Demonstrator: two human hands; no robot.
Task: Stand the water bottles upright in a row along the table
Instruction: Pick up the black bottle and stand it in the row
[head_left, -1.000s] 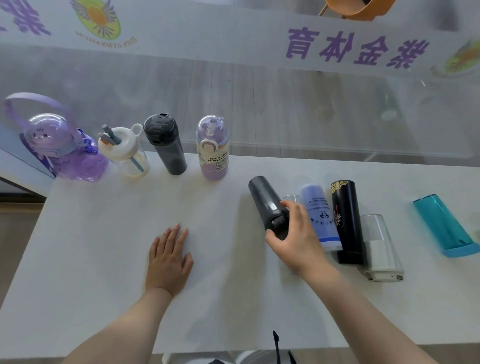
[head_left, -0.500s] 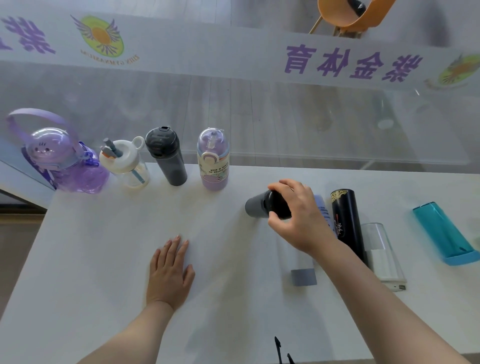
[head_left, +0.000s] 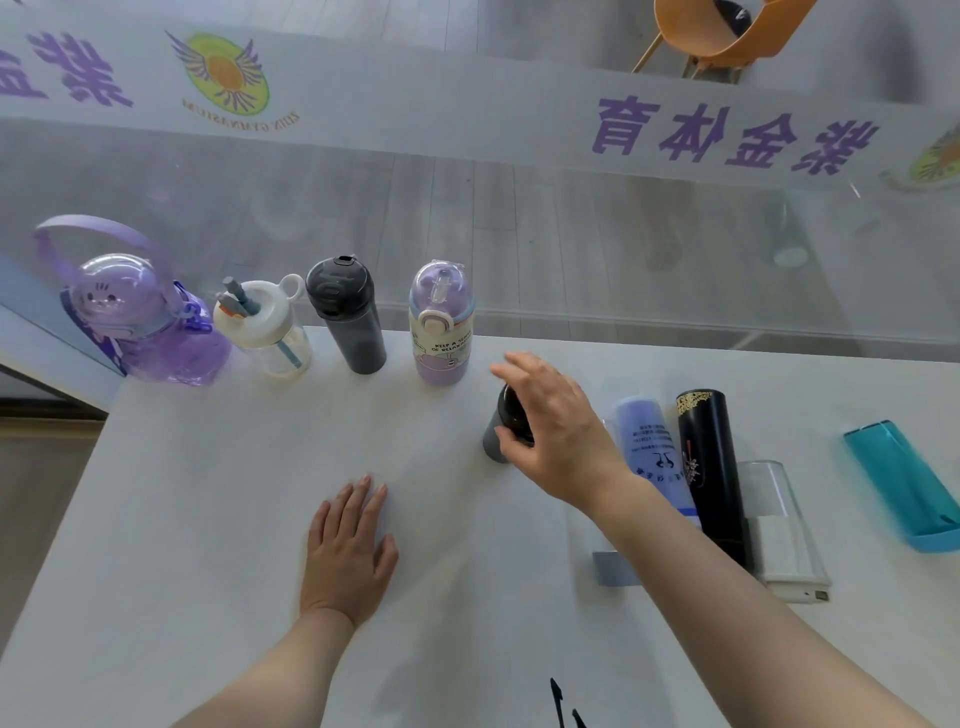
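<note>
**Five bottles up, four down**

Along the far edge stand the purple bear-lidded jug (head_left: 140, 332), the clear straw bottle (head_left: 267, 332), the grey flip-top bottle (head_left: 348, 317) and the lilac kids' bottle (head_left: 440, 327). Just right, a dark grey bottle (head_left: 501, 426) stands upright. The blue bottle (head_left: 649, 447), black flask (head_left: 709, 467), clear bottle (head_left: 779, 525) and teal bottle (head_left: 904, 488) lie flat.
</note>
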